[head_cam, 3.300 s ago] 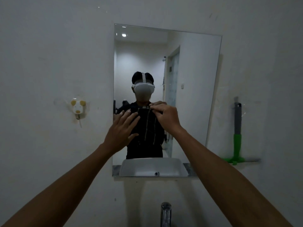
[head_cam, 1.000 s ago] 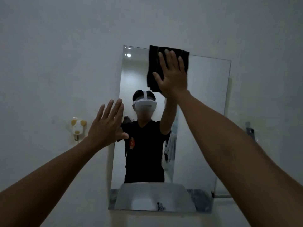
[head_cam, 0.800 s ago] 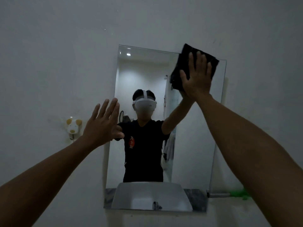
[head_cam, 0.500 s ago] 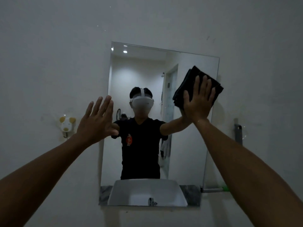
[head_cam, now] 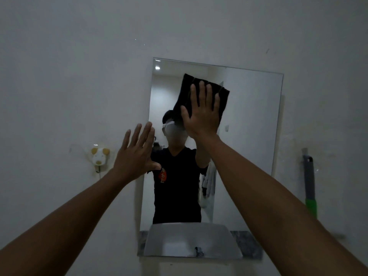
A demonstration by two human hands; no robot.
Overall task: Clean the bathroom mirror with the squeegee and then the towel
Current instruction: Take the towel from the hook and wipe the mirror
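Right fingers (head_cam: 203, 94) flat pressing black towel (head_cam: 186, 90) on mirror (head_cam: 249, 136), left hand (head_cam: 135, 156) spread, empty.

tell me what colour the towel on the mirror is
Black, seen in the head view: the towel pressed flat under the right hand.

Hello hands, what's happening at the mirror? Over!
Right hand flat, pressing black towel on mirror. Left hand open, empty. Squeegee hung up. Nothing blocking.

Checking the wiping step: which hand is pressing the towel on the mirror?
The right hand, flat on the black towel; the left hand is empty, fingers spread.
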